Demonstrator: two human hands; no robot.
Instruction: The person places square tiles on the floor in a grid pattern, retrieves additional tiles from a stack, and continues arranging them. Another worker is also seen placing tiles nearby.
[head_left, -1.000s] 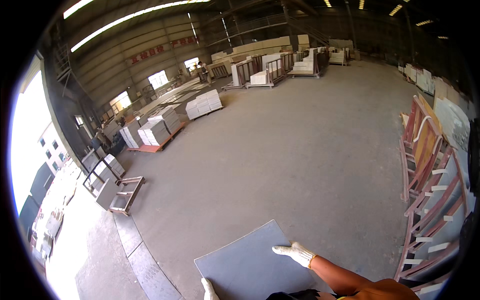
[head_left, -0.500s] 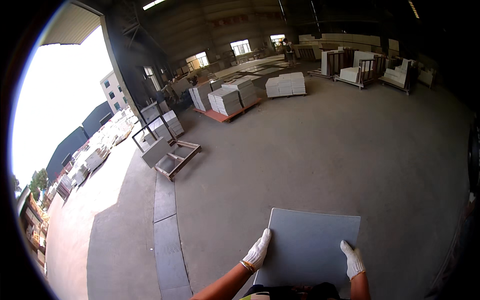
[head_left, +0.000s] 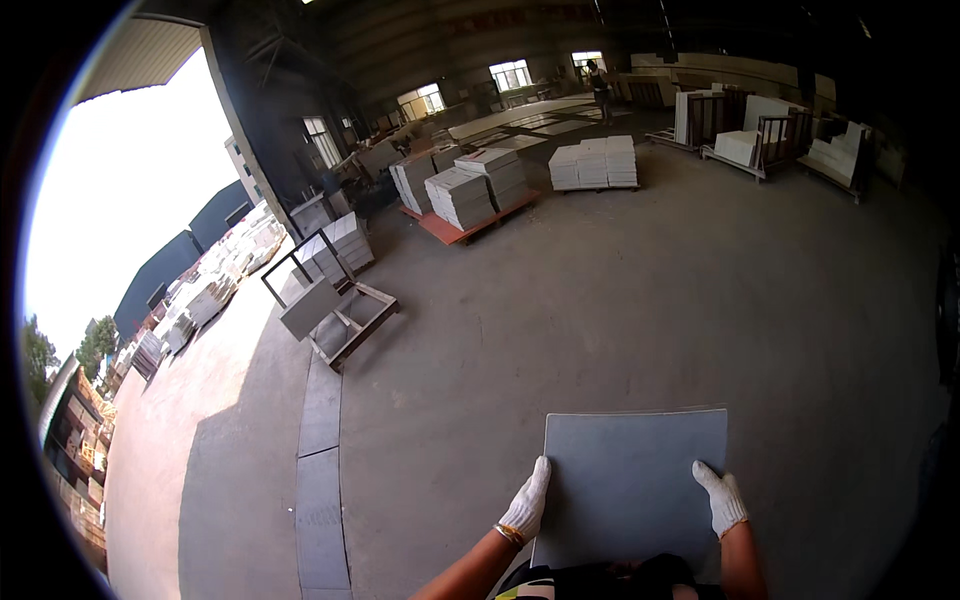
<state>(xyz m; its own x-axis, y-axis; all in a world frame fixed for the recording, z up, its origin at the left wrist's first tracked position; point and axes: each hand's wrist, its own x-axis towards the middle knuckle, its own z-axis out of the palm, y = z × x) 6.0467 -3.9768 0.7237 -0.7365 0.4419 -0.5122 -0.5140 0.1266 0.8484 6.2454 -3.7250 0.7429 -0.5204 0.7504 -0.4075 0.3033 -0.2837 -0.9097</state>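
A flat, grey rectangular stone slab (head_left: 632, 490) is held in front of my body, its far edge pointing away from me. My left hand (head_left: 527, 500), in a white knitted glove, grips its left edge. On the opposite edge, my right hand (head_left: 720, 497), gloved the same way, clasps the slab with the thumb lying on its upper face. The fingers of both hands are mostly hidden under the slab. Its near edge is covered by my clothing.
Ahead on the left stands a wheeled metal-frame cart (head_left: 350, 318) with a slab leaning on it. Beyond are stacked slabs on a red pallet (head_left: 470, 232) and another white stack (head_left: 593, 163). Loaded racks (head_left: 745, 145) stand far right. A person (head_left: 600, 92) is at the back.
My view has turned slightly left and tilted up, so the cart, stacks and racks sit a little differently. The slab stays in both hands, now squarer to the view.
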